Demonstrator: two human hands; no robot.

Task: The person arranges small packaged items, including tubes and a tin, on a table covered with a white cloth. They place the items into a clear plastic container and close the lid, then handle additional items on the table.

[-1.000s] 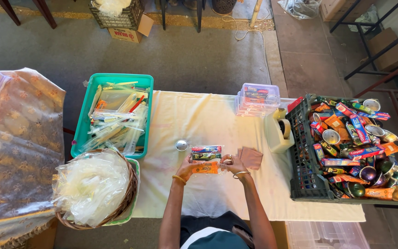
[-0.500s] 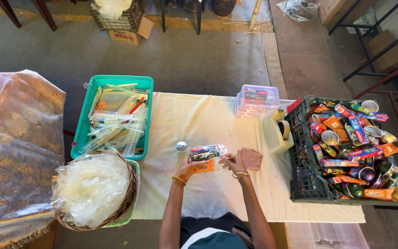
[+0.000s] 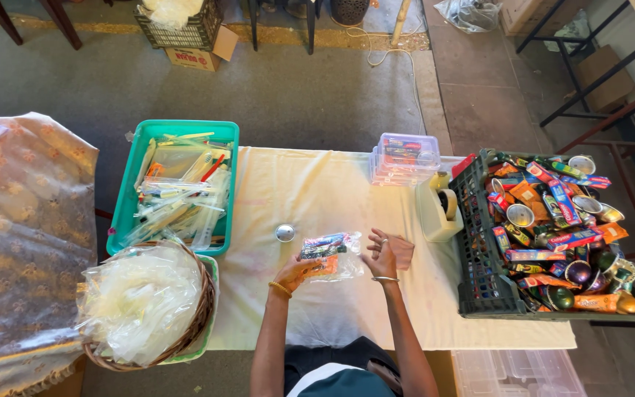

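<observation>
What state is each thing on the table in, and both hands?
Left hand: gripping the clear packet from below.
Clear packet: filled with small items, held above the cloth.
Right hand: beside the packet, fingers curled, holding nothing.
Green tray: open, full of bagged items.
Wicker basket: heaped with clear bags.
Black crate: open, full of small boxes and tins.
Clear lidded box: lid on.

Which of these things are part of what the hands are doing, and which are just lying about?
In hand:
left hand grips a clear packet of small coloured items
right hand, open, beside the packet

Lying about:
green tray of filled bags
wicker basket of plastic bags
black crate
tape dispenser
small round tin
</observation>
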